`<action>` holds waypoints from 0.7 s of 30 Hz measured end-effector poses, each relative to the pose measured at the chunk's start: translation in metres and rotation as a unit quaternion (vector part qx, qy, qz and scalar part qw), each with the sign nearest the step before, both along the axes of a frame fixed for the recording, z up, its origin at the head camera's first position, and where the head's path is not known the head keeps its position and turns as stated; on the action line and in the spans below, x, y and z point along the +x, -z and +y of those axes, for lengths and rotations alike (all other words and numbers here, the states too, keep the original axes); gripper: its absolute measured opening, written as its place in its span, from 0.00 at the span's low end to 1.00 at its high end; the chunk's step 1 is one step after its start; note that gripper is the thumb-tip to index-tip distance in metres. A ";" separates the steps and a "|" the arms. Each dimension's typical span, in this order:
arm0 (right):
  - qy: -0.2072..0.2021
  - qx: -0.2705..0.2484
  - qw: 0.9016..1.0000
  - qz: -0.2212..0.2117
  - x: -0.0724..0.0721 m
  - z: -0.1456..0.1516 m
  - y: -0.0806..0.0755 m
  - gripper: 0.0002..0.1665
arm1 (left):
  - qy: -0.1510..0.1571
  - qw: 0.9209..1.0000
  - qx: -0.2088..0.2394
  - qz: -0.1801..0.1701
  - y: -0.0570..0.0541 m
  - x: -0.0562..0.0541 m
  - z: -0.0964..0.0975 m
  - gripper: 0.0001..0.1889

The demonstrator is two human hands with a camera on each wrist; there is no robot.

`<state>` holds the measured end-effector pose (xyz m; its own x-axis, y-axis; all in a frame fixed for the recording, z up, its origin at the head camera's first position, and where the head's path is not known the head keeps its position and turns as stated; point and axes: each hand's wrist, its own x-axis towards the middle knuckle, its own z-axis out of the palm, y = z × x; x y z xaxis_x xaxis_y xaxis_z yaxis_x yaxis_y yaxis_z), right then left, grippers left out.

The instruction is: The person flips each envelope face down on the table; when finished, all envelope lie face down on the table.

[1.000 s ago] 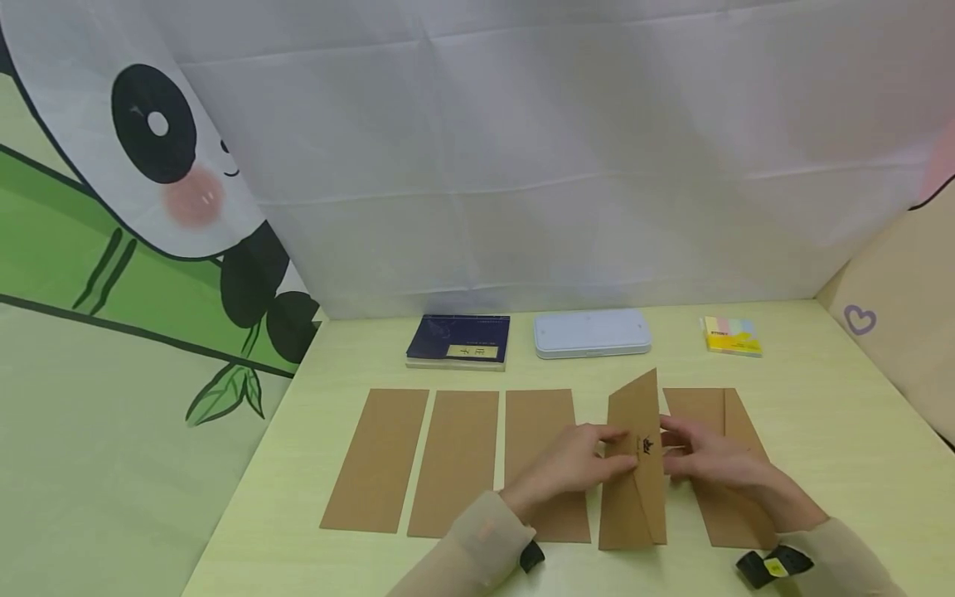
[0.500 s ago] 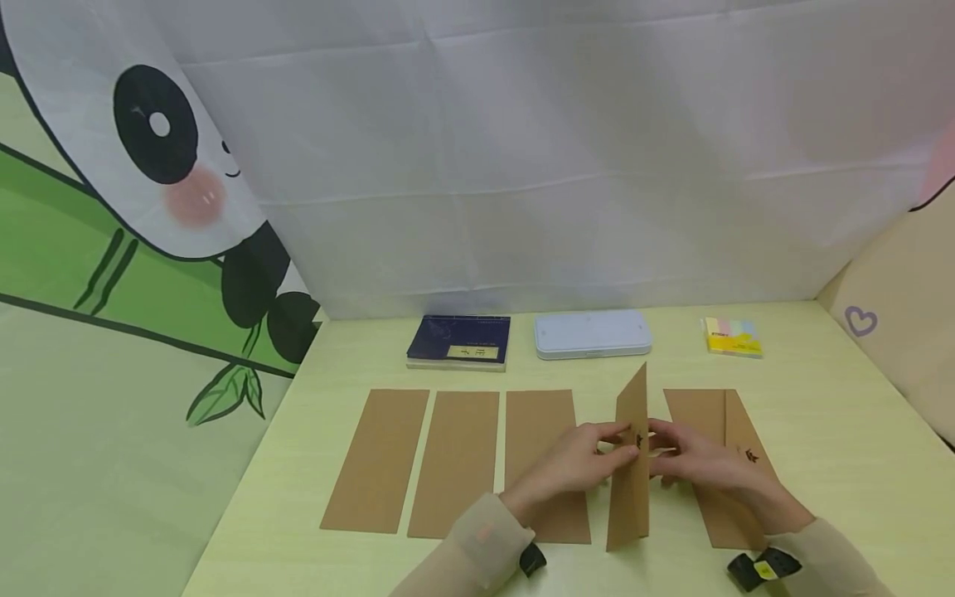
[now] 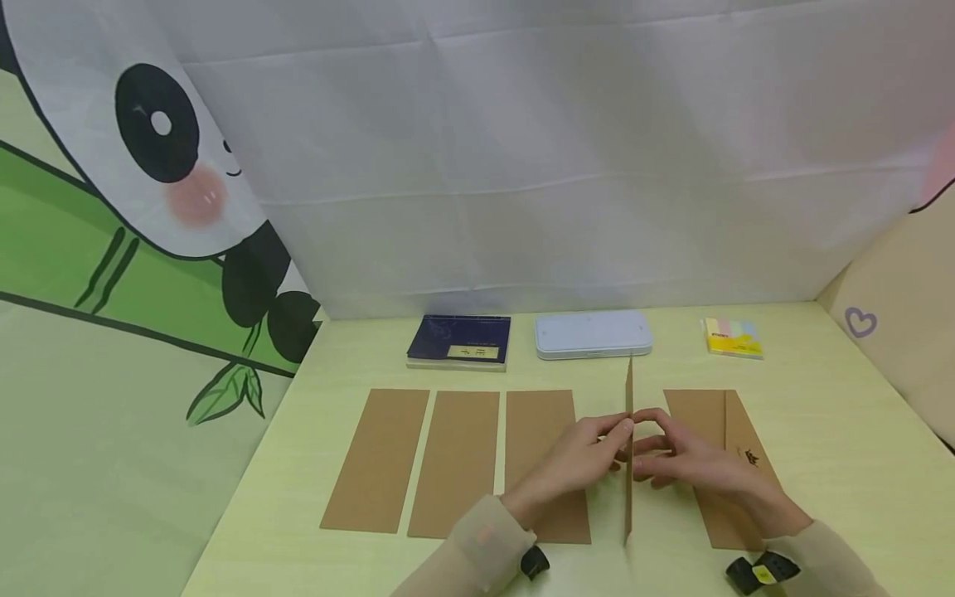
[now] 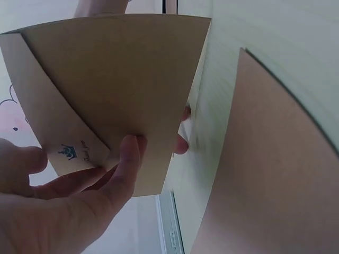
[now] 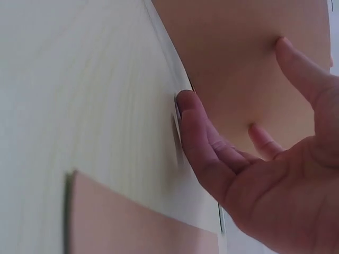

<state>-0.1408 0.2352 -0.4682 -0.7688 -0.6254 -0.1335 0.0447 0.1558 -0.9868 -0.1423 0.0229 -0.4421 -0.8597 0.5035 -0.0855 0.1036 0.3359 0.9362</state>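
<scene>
A brown paper envelope [image 3: 629,489] stands on its long edge, seen edge-on in the head view. My left hand [image 3: 570,460] holds it from the left. The left wrist view shows the flap side [image 4: 111,95] with a small crown print; the thumb lies at its upper edge, the other fingertips against flap and face. From the right, my right hand [image 3: 697,456] holds it too. In the right wrist view two bent fingertips press the plain face [image 5: 228,63], while another reaches its lower edge near the table. A flat envelope [image 3: 697,406] with its flap up lies under my right forearm.
Three plain brown envelopes, the left [image 3: 376,460], middle [image 3: 455,460] and right [image 3: 539,410], lie in a row on the table. Behind them are a dark blue notebook [image 3: 458,336], a pale blue case [image 3: 593,334] and sticky notes [image 3: 733,337]. A white cloth [image 3: 522,166] hangs behind.
The held envelope has turned from showing its printed flap side to edge-on and shifted slightly left. My right hand has moved left with it, uncovering the print on the flat envelope.
</scene>
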 end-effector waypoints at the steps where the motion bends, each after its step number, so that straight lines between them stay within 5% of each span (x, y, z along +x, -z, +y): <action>1: 0.004 -0.001 1.000 -0.003 0.001 -0.001 0.000 0.33 | -0.004 1.000 0.009 -0.004 -0.001 0.000 0.000 0.25; 8: 0.033 0.026 0.999 0.002 0.004 -0.004 -0.006 0.35 | -0.020 0.996 0.083 -0.037 -0.005 0.001 -0.003 0.22; 21: 0.096 0.112 0.988 0.042 0.008 -0.003 -0.018 0.41 | -0.064 0.985 0.158 -0.025 -0.004 -0.005 -0.010 0.16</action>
<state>-0.1325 0.2319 -0.4498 -0.8849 -0.4285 -0.1827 0.0138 0.3680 -0.9297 -0.1469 0.0130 -0.4382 -0.9164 0.4000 0.0141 0.0300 0.0334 0.9990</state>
